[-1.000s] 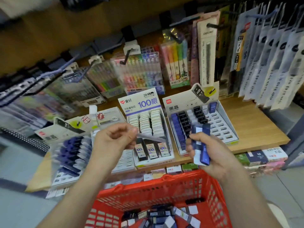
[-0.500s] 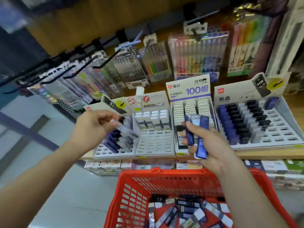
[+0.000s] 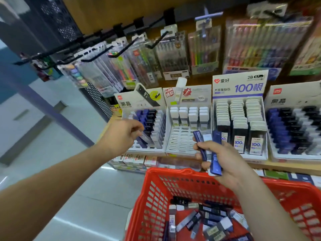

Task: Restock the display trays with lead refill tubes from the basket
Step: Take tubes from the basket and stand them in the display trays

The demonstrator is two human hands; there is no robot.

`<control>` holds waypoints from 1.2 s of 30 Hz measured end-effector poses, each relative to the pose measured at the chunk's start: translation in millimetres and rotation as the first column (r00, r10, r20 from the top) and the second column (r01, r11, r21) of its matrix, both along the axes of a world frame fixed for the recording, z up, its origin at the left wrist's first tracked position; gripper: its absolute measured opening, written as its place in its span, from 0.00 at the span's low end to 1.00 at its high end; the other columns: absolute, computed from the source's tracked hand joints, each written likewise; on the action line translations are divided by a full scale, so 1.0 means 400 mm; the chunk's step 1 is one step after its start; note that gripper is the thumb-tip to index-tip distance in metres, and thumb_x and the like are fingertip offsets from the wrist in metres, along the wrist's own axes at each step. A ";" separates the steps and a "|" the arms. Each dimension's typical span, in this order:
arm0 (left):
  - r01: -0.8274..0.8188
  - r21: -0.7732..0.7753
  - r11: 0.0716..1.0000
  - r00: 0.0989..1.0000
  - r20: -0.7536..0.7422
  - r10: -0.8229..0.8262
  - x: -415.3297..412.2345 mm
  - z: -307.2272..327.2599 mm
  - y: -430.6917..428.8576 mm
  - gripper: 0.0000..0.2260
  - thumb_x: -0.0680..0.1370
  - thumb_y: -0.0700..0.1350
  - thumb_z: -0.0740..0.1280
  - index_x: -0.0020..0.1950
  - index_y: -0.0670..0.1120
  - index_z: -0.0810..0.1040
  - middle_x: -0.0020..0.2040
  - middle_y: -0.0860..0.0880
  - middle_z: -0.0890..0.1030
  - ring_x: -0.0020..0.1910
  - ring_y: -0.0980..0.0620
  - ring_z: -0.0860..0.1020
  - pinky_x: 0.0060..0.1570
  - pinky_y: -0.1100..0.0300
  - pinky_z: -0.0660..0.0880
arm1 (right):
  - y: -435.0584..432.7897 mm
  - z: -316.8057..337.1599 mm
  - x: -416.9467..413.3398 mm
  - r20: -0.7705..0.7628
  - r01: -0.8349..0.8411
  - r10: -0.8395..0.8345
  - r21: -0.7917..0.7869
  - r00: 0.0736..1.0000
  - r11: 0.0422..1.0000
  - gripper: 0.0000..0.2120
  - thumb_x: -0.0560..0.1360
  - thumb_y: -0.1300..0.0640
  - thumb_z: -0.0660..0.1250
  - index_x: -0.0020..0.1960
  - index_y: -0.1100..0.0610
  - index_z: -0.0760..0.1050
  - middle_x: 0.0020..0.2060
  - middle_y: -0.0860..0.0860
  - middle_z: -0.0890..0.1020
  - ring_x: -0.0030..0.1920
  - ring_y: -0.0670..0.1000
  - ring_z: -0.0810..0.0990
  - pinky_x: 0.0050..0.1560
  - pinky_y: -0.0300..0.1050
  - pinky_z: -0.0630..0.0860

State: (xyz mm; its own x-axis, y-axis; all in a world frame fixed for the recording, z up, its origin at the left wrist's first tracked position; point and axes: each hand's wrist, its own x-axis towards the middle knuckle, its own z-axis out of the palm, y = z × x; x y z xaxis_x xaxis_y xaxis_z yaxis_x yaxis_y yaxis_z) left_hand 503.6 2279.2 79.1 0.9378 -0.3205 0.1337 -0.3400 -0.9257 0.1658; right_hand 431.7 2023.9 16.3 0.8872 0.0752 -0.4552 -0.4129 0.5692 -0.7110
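The fingers [image 3: 136,127] of your left hand [image 3: 121,136] pinch one pale tube [image 3: 145,137] over the front rows of the left tray [image 3: 147,150]; seating in a slot cannot be confirmed. The fingers [image 3: 198,156] of your right hand [image 3: 225,159] curl round blue tubes [image 3: 215,153], held tilted in front of the second tray [image 3: 180,143], above the red basket [image 3: 156,192]. Loose tubes [image 3: 208,218] lie in the basket. The trays stand side by side on the shelf [image 3: 286,166]. Pen packs [image 3: 173,54] hang on hooks behind them.
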 end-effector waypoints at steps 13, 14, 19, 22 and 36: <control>-0.237 -0.248 0.939 0.959 0.096 0.267 0.116 0.031 0.158 0.11 0.78 0.36 0.61 0.45 0.52 0.74 0.36 0.48 0.76 0.39 0.43 0.77 0.42 0.51 0.76 | 0.058 -0.016 -0.001 0.002 -0.023 0.024 -0.089 1.000 0.996 0.19 0.68 0.57 0.71 0.54 0.67 0.75 0.32 0.56 0.83 0.29 0.51 0.81 0.21 0.38 0.70; -0.246 -0.231 0.941 0.961 0.070 0.268 0.122 0.016 0.167 0.10 0.78 0.36 0.61 0.45 0.52 0.74 0.38 0.48 0.77 0.40 0.44 0.78 0.44 0.49 0.77 | 0.061 -0.018 -0.003 0.006 -0.042 0.043 -0.107 0.999 0.993 0.20 0.67 0.56 0.71 0.54 0.66 0.75 0.31 0.55 0.83 0.28 0.50 0.80 0.22 0.38 0.71; -0.181 -0.194 0.964 0.983 -0.015 0.181 0.130 -0.055 0.172 0.11 0.77 0.35 0.62 0.44 0.52 0.75 0.40 0.51 0.77 0.43 0.45 0.78 0.50 0.50 0.77 | 0.069 -0.036 -0.007 -0.005 -0.070 0.070 -0.180 0.998 0.981 0.22 0.64 0.54 0.71 0.55 0.65 0.76 0.33 0.56 0.84 0.28 0.50 0.80 0.23 0.40 0.72; -0.120 -0.135 0.984 0.993 -0.029 0.117 0.128 -0.079 0.169 0.09 0.78 0.35 0.63 0.47 0.48 0.79 0.47 0.48 0.79 0.46 0.47 0.78 0.50 0.56 0.74 | 0.073 -0.044 -0.003 -0.016 -0.077 0.076 -0.198 0.997 0.977 0.23 0.64 0.55 0.71 0.56 0.65 0.76 0.33 0.56 0.84 0.28 0.50 0.81 0.23 0.39 0.72; -0.101 0.025 0.995 0.995 -0.004 0.101 0.112 -0.107 0.163 0.10 0.79 0.36 0.62 0.57 0.44 0.77 0.52 0.47 0.78 0.48 0.49 0.75 0.44 0.64 0.69 | 0.084 -0.049 -0.004 -0.093 -0.057 0.044 -0.141 0.995 0.988 0.17 0.74 0.64 0.70 0.62 0.67 0.73 0.39 0.62 0.81 0.25 0.50 0.80 0.21 0.38 0.71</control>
